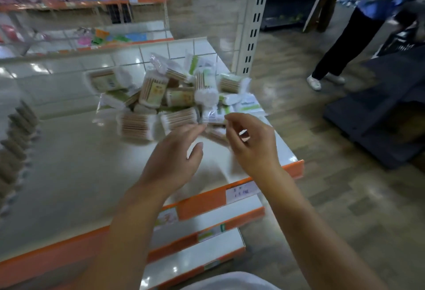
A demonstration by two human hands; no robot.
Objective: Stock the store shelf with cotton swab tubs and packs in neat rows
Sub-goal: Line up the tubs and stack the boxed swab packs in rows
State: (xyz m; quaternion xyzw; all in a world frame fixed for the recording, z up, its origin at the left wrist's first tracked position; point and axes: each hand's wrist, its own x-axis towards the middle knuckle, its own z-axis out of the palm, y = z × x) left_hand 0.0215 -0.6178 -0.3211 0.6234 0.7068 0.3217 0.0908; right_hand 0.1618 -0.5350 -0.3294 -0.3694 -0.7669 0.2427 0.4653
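Store aisle with tiled floor and orange-edged shelving — the top shelf (76, 174) carries a loose heap of cotton swab packs (174, 96) toward its back right corner, near the upright post (253, 20). Both hands hover just short of the heap: the left hand (174, 158) has relaxed, straight fingers and holds nothing, and the right hand (250, 144) has loosely curled fingers that seem empty, though blur makes that uncertain. The packs point every way; one tub (153, 90) stands roughly upright, while the front packs (135, 124) lie flat with their long axes running left to right. The heap sits close to the shelf's right edge — a careless pull on a bottom pack could likely tumble others off onto the floor, and mixed orientations would spoil the rows.
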